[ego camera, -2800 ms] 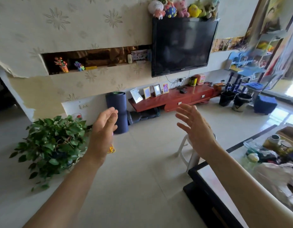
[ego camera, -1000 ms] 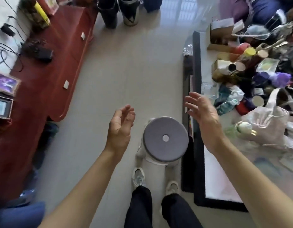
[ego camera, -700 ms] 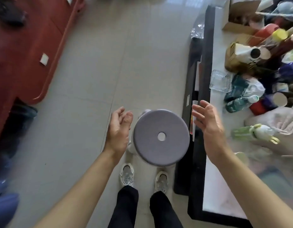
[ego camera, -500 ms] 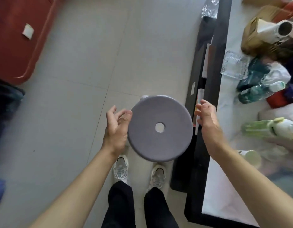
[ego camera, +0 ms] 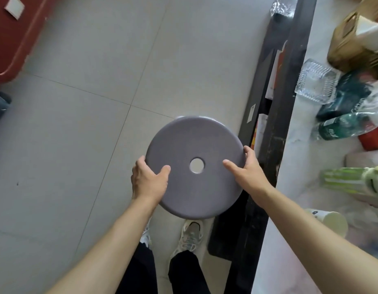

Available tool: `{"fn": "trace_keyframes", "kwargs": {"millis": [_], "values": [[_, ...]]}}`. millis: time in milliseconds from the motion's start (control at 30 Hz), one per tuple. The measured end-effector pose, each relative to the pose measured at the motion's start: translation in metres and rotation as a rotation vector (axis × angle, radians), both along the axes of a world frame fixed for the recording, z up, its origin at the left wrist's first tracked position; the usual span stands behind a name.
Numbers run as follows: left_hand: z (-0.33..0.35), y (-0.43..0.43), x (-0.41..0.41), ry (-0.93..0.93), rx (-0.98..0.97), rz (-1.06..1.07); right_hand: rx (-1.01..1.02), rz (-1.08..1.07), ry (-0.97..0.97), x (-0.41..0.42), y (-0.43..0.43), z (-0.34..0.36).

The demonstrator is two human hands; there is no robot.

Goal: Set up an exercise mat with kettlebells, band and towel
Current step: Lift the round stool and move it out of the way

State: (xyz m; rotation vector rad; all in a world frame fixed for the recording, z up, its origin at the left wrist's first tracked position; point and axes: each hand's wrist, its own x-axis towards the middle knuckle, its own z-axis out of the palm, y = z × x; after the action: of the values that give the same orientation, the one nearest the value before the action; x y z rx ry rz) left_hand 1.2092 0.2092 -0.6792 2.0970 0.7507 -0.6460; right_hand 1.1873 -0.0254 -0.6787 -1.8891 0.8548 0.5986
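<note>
I look straight down at a round grey stool [ego camera: 194, 143] with a hole in the middle of its seat. My left hand [ego camera: 148, 181] grips the seat's left rim, thumb on top. My right hand [ego camera: 246, 169] grips the right rim, thumb lying on the seat. The stool's legs are hidden under the seat. No mat, kettlebell, band or towel is in view.
A black-edged coffee table [ego camera: 277, 128] runs along the right, cluttered with a glass ashtray [ego camera: 316, 82], bottles [ego camera: 345, 126] and a paper cup [ego camera: 332, 222]. A red TV cabinet [ego camera: 12, 37] fills the upper left corner. My shoes [ego camera: 189, 236] stand on the grey floor tiles [ego camera: 77, 134].
My view dropped from the TV wall to the floor. Both hands, spread open beside the stool half a second ago, have closed onto the rim of its seat.
</note>
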Motion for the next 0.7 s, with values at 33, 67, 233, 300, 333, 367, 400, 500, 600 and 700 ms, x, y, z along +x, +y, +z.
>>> {"fn": "trace_keyframes", "kwargs": {"millis": [33, 67, 233, 300, 333, 367, 400, 500, 600, 700], "values": [[-0.002, -0.001, 0.002, 0.014, 0.008, 0.008, -0.014, 0.010, -0.002, 0.002, 0.001, -0.003], [-0.004, -0.002, 0.005, 0.029, 0.019, 0.014, -0.028, 0.013, -0.005, 0.004, 0.002, -0.005], [-0.015, -0.008, 0.018, 0.085, 0.080, 0.007, -0.043, -0.060, 0.003, 0.014, 0.003, -0.016], [-0.021, -0.007, 0.019, 0.106, 0.064, 0.017, -0.031, -0.091, 0.007, 0.014, 0.003, -0.017], [-0.023, -0.007, 0.018, 0.105, 0.049, 0.024, -0.028, -0.091, 0.015, 0.013, 0.003, -0.017], [-0.024, -0.007, 0.016, 0.098, 0.033, 0.031, -0.025, -0.083, 0.016, 0.012, 0.003, -0.018], [-0.024, -0.008, 0.015, 0.091, 0.021, 0.035, -0.024, -0.074, 0.016, 0.011, 0.003, -0.018], [-0.023, -0.008, 0.014, 0.074, 0.001, 0.047, -0.028, -0.059, 0.021, 0.011, 0.004, -0.017], [-0.021, -0.006, 0.014, 0.052, -0.022, 0.052, -0.046, -0.056, 0.003, 0.010, 0.007, -0.014], [-0.014, -0.003, 0.018, 0.005, -0.042, 0.064, -0.058, -0.051, -0.047, 0.016, 0.006, -0.006]]}}
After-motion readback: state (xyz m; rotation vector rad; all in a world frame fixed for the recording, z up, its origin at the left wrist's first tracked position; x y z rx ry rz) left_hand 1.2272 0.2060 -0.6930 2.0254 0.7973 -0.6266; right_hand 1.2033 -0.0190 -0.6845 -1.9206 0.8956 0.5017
